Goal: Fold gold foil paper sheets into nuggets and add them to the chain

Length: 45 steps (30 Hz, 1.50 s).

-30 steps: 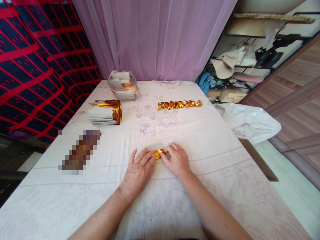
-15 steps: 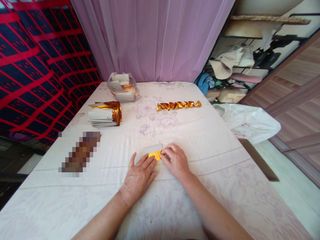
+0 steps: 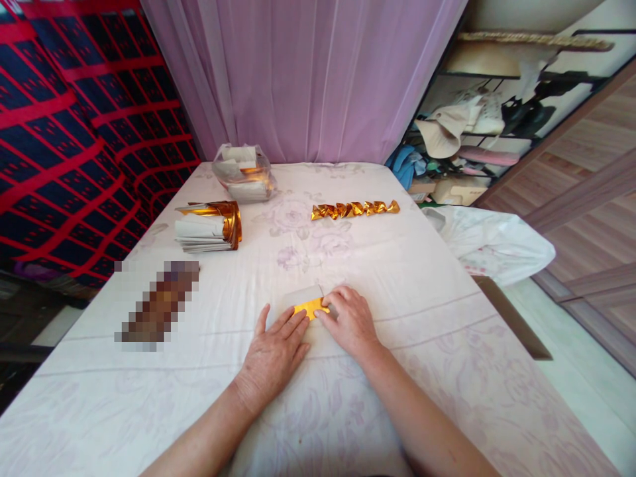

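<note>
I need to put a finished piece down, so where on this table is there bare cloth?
Bare cloth lies right of the right hand, out to the table edge, and between the hands and the row of gold twists. The far left is crowded: paper stack, plastic bag. The left hand rests by the gold sheet.

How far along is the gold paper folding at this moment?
Done: a row of folded gold pieces lies at the far side of the table. In hand: the left hand and right hand press one gold sheet flat, only partly folded. Left: a stack of sheets and a clear bag holding more, both untouched.
</note>
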{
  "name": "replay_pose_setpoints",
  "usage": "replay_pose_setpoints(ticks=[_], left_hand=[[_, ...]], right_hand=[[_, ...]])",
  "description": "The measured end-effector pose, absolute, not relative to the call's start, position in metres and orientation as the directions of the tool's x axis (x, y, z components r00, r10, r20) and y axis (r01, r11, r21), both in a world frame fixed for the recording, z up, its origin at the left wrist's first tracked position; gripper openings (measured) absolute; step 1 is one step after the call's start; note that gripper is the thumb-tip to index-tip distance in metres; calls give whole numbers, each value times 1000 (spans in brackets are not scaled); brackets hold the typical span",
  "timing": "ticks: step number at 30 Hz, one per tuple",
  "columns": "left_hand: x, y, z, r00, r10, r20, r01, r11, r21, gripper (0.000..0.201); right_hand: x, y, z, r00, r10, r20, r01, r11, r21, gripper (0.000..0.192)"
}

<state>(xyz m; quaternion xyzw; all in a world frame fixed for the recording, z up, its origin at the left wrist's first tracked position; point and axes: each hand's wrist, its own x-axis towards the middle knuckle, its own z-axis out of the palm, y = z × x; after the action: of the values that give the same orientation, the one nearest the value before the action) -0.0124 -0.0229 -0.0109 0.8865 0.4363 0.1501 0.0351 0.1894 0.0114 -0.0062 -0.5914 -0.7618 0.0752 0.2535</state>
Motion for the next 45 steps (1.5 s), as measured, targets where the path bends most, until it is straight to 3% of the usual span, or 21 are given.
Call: replay_pose_setpoints(ticks=[9, 16, 19, 23, 34, 37, 40, 42, 45], left_hand=[[-28, -31, -11, 513, 808, 289, 814, -565, 135, 34], [-30, -30, -9, 531, 805, 266, 819, -567, 82, 38], [-30, -30, -10, 545, 796, 263, 811, -580, 76, 38], [-30, -30, -10, 522, 808, 272, 819, -564, 104, 36], [-28, -30, -12, 490, 817, 304, 833, -542, 112, 34], [-27, -31, -11, 489, 821, 294, 837, -537, 108, 33], [-27, -31, -10, 486, 826, 285, 839, -533, 114, 33], [-27, -31, -10, 487, 826, 283, 838, -533, 116, 34], [-30, -30, -10, 494, 824, 277, 833, -540, 122, 34]], right_hand=[[196, 13, -11, -175, 939, 295, 827, 302, -473, 4], [187, 10, -4, -187, 937, 293, 902, 283, -327, 6], [177, 8, -1, -202, 935, 292, 922, 282, -266, 19], [169, 8, -1, -204, 940, 275, 921, 279, -271, 27], [207, 15, -7, -42, 929, 367, 952, 149, -268, 12], [197, 8, -1, -172, 880, 443, 887, 334, -319, 22], [181, -3, 1, -515, 792, 328, 738, 604, -300, 35], [176, -8, -1, -613, 767, 191, 711, 641, -291, 42], [181, -12, -4, -625, 779, 52, 739, 611, -284, 53]])
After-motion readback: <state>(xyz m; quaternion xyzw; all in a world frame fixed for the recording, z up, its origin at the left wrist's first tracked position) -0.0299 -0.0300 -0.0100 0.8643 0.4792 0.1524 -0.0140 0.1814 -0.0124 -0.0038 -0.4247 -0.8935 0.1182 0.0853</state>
